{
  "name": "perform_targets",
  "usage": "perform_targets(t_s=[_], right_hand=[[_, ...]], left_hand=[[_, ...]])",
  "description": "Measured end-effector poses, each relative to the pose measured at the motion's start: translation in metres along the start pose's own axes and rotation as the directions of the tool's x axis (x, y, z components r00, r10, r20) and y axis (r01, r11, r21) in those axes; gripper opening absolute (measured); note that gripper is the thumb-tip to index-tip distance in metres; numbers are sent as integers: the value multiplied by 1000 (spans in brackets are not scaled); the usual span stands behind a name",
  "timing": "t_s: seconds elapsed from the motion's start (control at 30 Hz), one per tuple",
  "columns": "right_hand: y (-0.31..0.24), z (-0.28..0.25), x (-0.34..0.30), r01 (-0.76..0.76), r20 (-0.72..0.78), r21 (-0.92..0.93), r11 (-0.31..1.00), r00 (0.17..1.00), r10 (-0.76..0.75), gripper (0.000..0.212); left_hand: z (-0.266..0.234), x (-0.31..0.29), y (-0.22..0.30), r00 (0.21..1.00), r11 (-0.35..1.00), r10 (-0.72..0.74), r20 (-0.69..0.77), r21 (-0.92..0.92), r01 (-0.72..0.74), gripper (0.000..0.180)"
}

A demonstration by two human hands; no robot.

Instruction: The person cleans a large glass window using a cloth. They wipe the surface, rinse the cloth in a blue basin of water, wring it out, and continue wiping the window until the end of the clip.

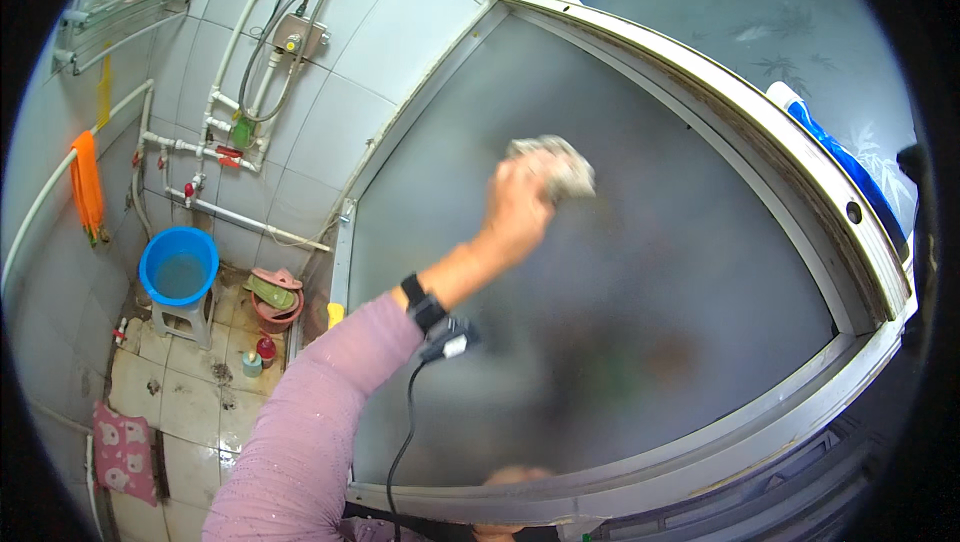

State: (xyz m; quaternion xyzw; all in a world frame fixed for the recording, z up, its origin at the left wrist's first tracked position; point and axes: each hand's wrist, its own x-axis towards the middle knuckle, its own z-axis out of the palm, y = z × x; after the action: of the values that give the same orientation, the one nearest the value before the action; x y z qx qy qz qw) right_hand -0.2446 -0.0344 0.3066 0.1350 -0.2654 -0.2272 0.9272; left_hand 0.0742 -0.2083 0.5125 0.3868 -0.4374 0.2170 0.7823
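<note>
My left hand (520, 199) is closed on a crumpled whitish rag (560, 166), held against the upper middle of a frosted glass panel (640, 272). A pink sleeve covers this arm, with a black band and a small black device (450, 339) at the wrist, and a cable hangs from it. The panel sits in a pale metal frame (700, 477). Only a bit of my right hand (495, 533) shows beneath the frame's near edge; its fingers are hidden. A blurred skin-coloured patch shows on the glass just above that edge.
To the left, a blue basin (180, 267) of water rests on a white stool (185, 320). Beside it stands a pink bucket (277, 312) with slippers. White pipes (240, 232) run along the tiled wall. An orange cloth (87, 182) hangs there. Blue-and-white packages (840, 147) lie beyond the frame.
</note>
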Motion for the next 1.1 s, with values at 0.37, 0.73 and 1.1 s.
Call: perform_targets(t_s=[0.37,0.73,1.1], right_hand=[[18,2,0,424,91,-676,603,859,-503,19],[31,11,8,399,77,-529,749,902,-426,9],[11,3,-8,365,113,-593,717,920,-375,18]], left_hand=[[-46,-169,-177,751,741,-646,136,348,574,37],[-29,-74,-22,960,960,-278,27,-5,278,30],[-34,-62,-41,934,941,-315,170,-72,331,25]])
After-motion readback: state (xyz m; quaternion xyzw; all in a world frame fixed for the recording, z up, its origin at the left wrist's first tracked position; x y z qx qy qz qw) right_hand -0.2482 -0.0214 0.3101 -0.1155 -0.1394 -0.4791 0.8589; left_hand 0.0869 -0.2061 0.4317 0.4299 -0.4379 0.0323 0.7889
